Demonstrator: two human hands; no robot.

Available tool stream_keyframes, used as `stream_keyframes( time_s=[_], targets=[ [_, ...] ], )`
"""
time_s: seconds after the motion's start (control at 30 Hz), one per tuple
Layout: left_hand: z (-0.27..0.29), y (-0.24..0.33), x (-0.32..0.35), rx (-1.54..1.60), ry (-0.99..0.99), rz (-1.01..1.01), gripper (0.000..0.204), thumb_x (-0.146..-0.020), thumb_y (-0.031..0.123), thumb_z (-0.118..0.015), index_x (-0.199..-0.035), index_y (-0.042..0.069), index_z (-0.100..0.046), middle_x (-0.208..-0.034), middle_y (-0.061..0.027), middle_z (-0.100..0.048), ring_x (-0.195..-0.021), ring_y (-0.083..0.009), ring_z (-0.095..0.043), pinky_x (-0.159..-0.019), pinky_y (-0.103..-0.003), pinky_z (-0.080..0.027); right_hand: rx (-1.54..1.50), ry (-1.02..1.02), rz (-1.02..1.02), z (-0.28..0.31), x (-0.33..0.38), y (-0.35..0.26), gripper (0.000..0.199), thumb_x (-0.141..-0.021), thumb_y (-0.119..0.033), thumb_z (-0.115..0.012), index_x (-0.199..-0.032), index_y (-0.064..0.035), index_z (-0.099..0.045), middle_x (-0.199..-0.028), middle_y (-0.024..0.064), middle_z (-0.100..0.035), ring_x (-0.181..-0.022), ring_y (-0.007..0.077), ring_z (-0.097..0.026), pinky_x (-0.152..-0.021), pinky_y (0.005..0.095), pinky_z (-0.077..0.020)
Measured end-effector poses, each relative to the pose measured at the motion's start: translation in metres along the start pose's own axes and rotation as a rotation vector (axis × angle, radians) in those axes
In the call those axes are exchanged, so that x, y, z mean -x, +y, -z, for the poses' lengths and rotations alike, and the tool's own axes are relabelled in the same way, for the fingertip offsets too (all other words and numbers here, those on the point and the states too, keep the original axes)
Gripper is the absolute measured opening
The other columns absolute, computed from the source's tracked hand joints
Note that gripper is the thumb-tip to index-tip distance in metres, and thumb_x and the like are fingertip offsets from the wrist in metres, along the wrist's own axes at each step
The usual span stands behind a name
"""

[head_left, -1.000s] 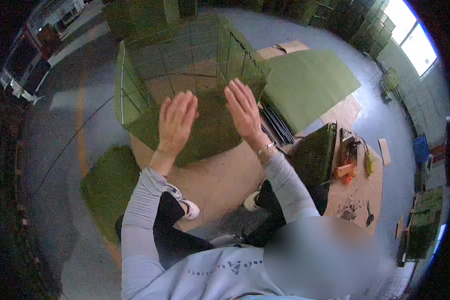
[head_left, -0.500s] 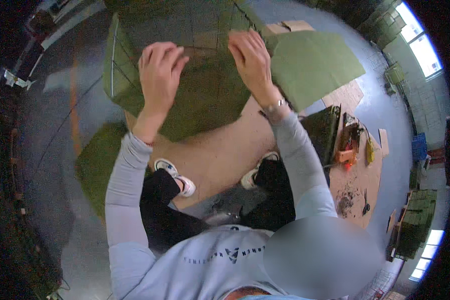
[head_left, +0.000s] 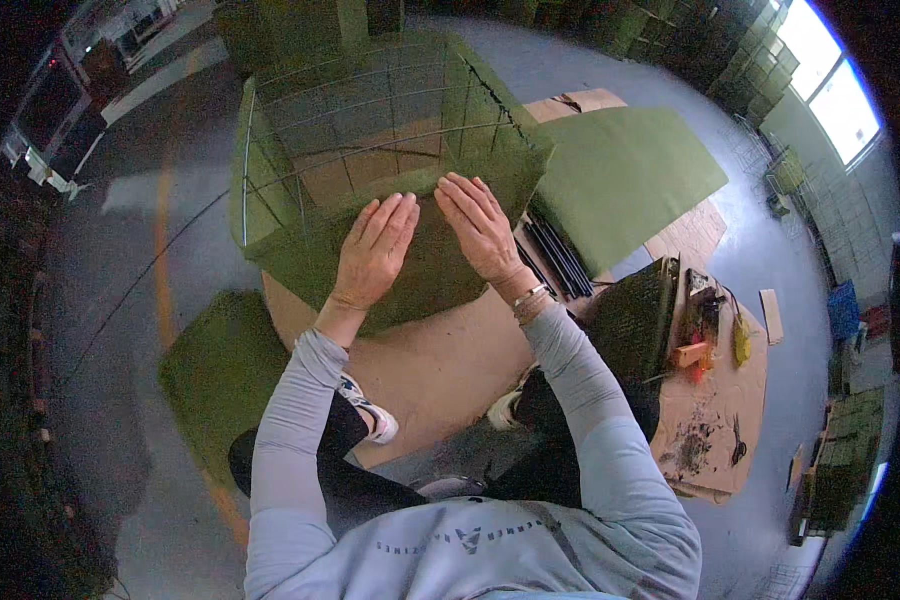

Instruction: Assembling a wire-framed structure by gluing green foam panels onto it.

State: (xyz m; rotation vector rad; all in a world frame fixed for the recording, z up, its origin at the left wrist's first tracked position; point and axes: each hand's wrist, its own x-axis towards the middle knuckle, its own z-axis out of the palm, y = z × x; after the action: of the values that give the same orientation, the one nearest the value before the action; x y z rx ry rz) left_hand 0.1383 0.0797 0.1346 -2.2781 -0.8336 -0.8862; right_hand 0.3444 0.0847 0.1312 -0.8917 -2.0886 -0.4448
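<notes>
Left hand and right hand lie flat at the green box, along its near edge, fingers together. Seemingly smoothing it, they next need even pressure.

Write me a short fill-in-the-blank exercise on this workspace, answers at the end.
1. Silver-coloured bands circle the ____ of the person's right hand.
2. The fabric on the wire-framed box in front of the person is coloured ____.
3. The scissors lie on brown cardboard to the person's ____.
4. On the floor to the left runs a painted line coloured ____.

Missing words: wrist; green; right; orange.
</notes>
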Motion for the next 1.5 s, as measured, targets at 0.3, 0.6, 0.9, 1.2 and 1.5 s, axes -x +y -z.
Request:
stream_keyframes(
  time_s=[0.3, 0.6, 0.9, 1.2, 1.5],
  targets=[
    [-0.002, -0.009, -0.032, 0.146, -0.133, 0.28, 0.022, -0.08, 0.008, -0.058, -0.101, 0.004, -0.063, -0.091, -0.0079, -0.06, -0.091, -0.0238, -0.058, -0.075, -0.035, -0.05, -0.044, -0.043, -0.045, 0.007, -0.038, -0.002, 0.023, -0.082, -0.009, -0.057, -0.104, -0.001, -0.058, -0.1, 0.0127, -0.06, -0.097, 0.0299, -0.057, -0.089, 0.0406, -0.0458],
    [-0.012, -0.056, -0.058, 0.682, -0.653, 0.518, 0.04, -0.092, 0.029, -0.052, -0.071, -0.002, -0.063, -0.075, -0.0233, -0.062, -0.071, -0.0371, -0.063, -0.065, -0.047, -0.046, -0.001, -0.791, -0.307, 0.007, -0.083, 0.009, 0.034, -0.095, -0.025, -0.044, -0.087, -0.0009, -0.066, -0.086, 0.0221, -0.065, -0.084, 0.0379, -0.063, -0.077, 0.045, -0.0497],
    [0.049, -0.053, -0.04, 0.427, 0.197, 0.532, 0.025, -0.093, 0.02, -0.053, -0.101, -0.001, -0.064, -0.095, -0.0162, -0.065, -0.086, -0.0311, -0.061, -0.076, -0.04, -0.047, -0.122, -0.145, -0.504, -0.004, -0.082, 0.008, 0.025, -0.092, -0.021, -0.048, -0.095, 0.0012, -0.059, -0.099, 0.0206, -0.063, -0.093, 0.0351, -0.062, -0.084, 0.0432, -0.0477],
    [0.028, -0.03, -0.004, 0.126, -0.095, 0.271, 0.021, -0.086, 0.015, -0.06, -0.102, 0.002, -0.06, -0.095, -0.0132, -0.062, -0.091, -0.0277, -0.06, -0.078, -0.039, -0.049, -0.203, -0.111, 0.039, -0.01, -0.053, -0.022, 0.017, -0.079, -0.007, -0.053, -0.094, -0.0034, -0.06, -0.089, 0.0124, -0.065, -0.086, 0.0305, -0.063, -0.075, 0.0405, -0.0499],
    [0.016, -0.07, -0.024, 0.682, -0.482, 0.427, 0.042, -0.095, 0.034, -0.047, -0.073, 0.0, -0.058, -0.063, -0.0246, -0.054, -0.065, -0.0456, -0.055, -0.059, -0.048, -0.043, -0.259, -0.645, -0.154, -0.008, -0.083, -0.004, 0.017, -0.086, -0.018, -0.053, -0.089, -0.0065, -0.064, -0.077, 0.0178, -0.064, -0.082, 0.0359, -0.064, -0.072, 0.0451, -0.0514]
  ],
)
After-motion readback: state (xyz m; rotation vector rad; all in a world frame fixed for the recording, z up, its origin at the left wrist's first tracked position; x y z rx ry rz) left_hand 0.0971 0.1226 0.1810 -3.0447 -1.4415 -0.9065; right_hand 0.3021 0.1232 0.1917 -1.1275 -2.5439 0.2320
